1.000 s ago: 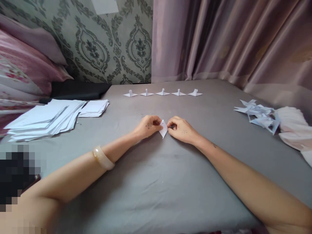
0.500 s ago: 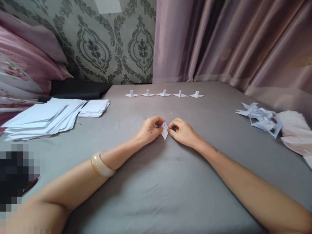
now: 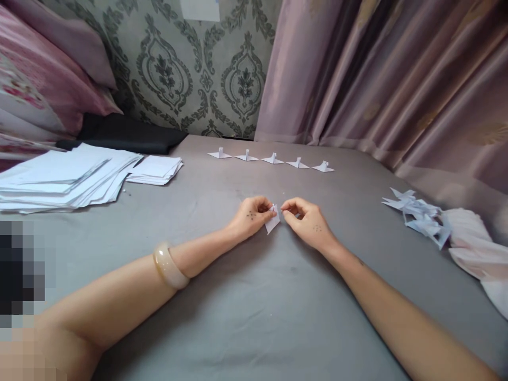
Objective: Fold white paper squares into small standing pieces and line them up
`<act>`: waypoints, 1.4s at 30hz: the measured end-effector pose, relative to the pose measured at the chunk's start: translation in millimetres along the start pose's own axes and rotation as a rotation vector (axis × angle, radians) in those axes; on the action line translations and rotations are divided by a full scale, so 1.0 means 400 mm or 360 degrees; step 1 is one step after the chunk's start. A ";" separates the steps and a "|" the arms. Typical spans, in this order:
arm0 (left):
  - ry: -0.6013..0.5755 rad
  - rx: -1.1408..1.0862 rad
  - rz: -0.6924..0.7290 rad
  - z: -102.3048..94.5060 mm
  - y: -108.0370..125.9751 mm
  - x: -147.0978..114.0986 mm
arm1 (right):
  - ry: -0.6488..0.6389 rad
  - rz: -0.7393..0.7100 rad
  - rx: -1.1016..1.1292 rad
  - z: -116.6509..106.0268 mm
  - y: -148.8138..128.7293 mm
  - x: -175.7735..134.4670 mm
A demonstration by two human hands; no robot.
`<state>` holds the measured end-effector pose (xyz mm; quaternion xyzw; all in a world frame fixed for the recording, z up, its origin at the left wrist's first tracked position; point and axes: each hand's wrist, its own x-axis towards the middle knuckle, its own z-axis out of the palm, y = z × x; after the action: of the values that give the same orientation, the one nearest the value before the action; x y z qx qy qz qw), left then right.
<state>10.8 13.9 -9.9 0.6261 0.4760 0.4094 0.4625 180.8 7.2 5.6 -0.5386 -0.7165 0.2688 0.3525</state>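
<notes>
A small folded piece of white paper, pointed at its lower end, is pinched between the thumb and fingers of my left hand. It hangs tilted just above the grey cloth. My right hand is at the paper's right edge, fingers bent and thumb and fingertips slightly apart; a narrow gap seems to part them from the paper. Beyond my hands stands a row of several folded white paper figures, each with flat side points and a raised middle.
On the left lie a stack of large white sheets and a smaller paper stack, with black fabric behind. Several folded paper shapes are heaped at right beside pale cloth. Curtains and a patterned wall border the back.
The folded paper has tilted in my left hand, its lower point swinging left. My right fingertips have come away from its right corner. The whole view has turned slightly.
</notes>
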 end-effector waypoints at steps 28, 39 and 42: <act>-0.0007 0.0232 0.0142 -0.014 -0.005 0.000 | -0.0209 0.0482 0.0057 0.005 -0.082 0.002; -0.0018 0.0241 0.0157 -0.017 -0.003 -0.001 | -0.0173 0.0566 0.0105 0.014 -0.086 -0.001; -0.0029 0.0219 0.0173 -0.017 0.000 -0.004 | -0.0187 0.0612 0.0090 0.011 -0.098 0.002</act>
<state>4.0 13.6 -8.4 0.6850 0.4641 0.3945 0.3997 154.1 -2.9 33.1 -0.6387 -0.6120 0.3822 0.2673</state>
